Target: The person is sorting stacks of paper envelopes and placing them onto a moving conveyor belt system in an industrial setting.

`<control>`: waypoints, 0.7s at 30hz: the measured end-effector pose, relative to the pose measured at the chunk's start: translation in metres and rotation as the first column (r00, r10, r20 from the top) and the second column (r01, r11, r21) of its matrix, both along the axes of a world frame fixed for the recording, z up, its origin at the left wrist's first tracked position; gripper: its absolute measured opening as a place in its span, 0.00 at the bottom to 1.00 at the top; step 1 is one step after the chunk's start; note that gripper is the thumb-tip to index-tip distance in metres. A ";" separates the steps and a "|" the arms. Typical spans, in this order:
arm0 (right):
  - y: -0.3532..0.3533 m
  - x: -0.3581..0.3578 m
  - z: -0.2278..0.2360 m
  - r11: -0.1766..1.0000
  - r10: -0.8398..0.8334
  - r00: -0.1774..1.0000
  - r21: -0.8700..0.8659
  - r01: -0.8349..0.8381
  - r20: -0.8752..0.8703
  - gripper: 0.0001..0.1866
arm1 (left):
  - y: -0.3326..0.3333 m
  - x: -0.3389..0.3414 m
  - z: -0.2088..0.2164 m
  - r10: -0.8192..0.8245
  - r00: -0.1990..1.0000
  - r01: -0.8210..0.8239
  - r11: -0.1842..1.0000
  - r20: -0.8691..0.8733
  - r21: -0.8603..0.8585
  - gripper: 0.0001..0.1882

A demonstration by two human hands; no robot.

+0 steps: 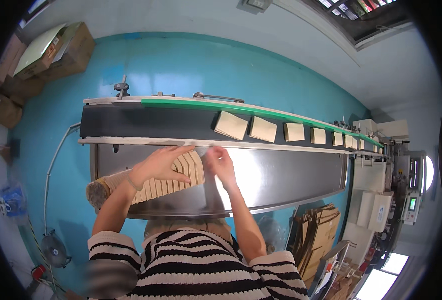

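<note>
- Fingers (180,151) of the left hand (156,166) are spread wide from the thumb, over the row of tan folded packets (196,167); those of the right hand (222,167) are curled and blurred, so whether anything is pinched cannot be told;
- the row is laid slantwise on the metal tray (301,172), alongside the dark belt (146,122);
- trouble could be brought by a nudge at the row's unbacked right end; packets might be toppled or fanned out if pressed unevenly;
- counted now: one tray, one belt, one round brown block (97,194) at the row's left end; five belt packets (231,125) clearly made out, farther ones too small; the row, part-covered, cannot be counted.
</note>
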State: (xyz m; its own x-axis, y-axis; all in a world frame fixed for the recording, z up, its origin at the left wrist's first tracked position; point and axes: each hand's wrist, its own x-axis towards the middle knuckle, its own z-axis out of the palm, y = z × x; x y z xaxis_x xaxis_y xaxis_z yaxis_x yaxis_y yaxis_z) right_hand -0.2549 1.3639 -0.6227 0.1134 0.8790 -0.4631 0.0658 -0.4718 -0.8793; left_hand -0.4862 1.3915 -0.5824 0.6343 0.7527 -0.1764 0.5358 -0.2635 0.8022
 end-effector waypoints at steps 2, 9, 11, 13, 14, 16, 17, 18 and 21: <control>-0.018 -0.018 0.027 0.943 0.319 0.894 -0.008 -0.333 0.314 0.22 | -0.005 -0.006 -0.001 -0.005 1.000 0.005 1.000 -0.004 0.014 0.45; -0.024 0.001 0.004 0.967 0.248 0.961 0.027 -0.253 0.125 0.14 | -0.004 -0.015 -0.001 0.015 1.000 -0.014 0.995 0.016 -0.096 0.41; -0.014 -0.003 0.009 0.941 0.316 0.911 0.036 -0.337 0.266 0.11 | -0.005 -0.018 -0.006 0.026 0.999 -0.024 0.993 0.019 -0.114 0.41; -0.006 0.000 -0.017 0.971 0.194 0.964 0.107 -0.215 0.182 0.11 | -0.005 -0.020 -0.013 0.010 1.000 -0.009 0.997 0.010 -0.070 0.42; 0.003 0.005 -0.024 0.993 0.063 0.992 0.094 -0.074 0.112 0.12 | -0.004 -0.020 -0.013 0.008 1.000 -0.007 0.998 0.013 -0.068 0.42; 0.025 -0.004 -0.024 0.968 -0.242 0.948 0.021 0.252 -0.206 0.14 | -0.003 -0.023 -0.016 0.002 1.000 -0.001 0.995 0.009 -0.102 0.43; 0.029 -0.015 -0.014 0.929 -0.369 0.867 -0.097 0.357 -0.334 0.15 | -0.004 -0.026 -0.019 -0.002 1.000 0.003 0.995 0.008 -0.104 0.43; 0.020 -0.019 -0.016 0.979 -0.202 0.956 -0.061 0.193 -0.212 0.16 | -0.004 -0.029 -0.022 -0.006 1.000 0.006 0.995 -0.001 -0.096 0.44; -0.022 -0.043 -0.017 0.942 0.267 0.913 0.116 -0.315 0.307 0.25 | -0.005 -0.033 -0.022 0.014 1.000 -0.013 0.998 0.019 -0.054 0.46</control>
State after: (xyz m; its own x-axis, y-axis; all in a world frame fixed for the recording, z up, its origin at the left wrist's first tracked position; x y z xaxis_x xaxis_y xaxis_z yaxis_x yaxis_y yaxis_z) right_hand -0.2978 1.3415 -0.6399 -0.0532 0.9522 -0.3008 0.4357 -0.2489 -0.8650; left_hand -0.5189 1.3870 -0.6042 0.6277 0.7509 -0.2050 0.5234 -0.2122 0.8253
